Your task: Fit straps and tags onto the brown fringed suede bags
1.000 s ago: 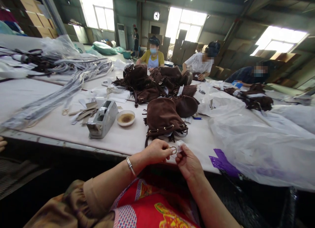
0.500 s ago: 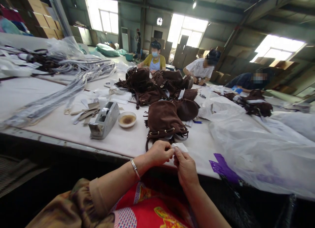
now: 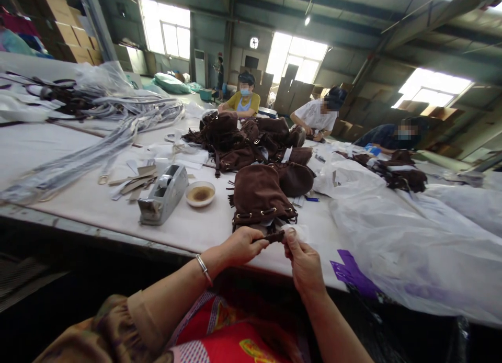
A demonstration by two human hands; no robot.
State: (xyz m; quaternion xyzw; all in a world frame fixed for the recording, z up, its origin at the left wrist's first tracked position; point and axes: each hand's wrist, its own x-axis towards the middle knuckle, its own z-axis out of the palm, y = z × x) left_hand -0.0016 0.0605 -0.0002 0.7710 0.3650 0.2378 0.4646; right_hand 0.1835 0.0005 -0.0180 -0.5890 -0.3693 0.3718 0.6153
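Pinches a brown strap (image 3: pixel 273 238) in the closed left hand (image 3: pixel 240 246) and white wrapping (image 3: pixel 301 230) in the closed right hand (image 3: pixel 306 263), seemingly working the strap's end and needing steadiness.

Tape dispenser (image 3: pixel 168 194) left of dish (image 3: pixel 200 194), bag (image 3: pixel 257 190) right, bag pile (image 3: pixel 235 157) behind

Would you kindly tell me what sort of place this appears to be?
Probably a bag workshop or factory: brown bags piled on a large table, a tape dispenser, and stacked cardboard boxes in the background.
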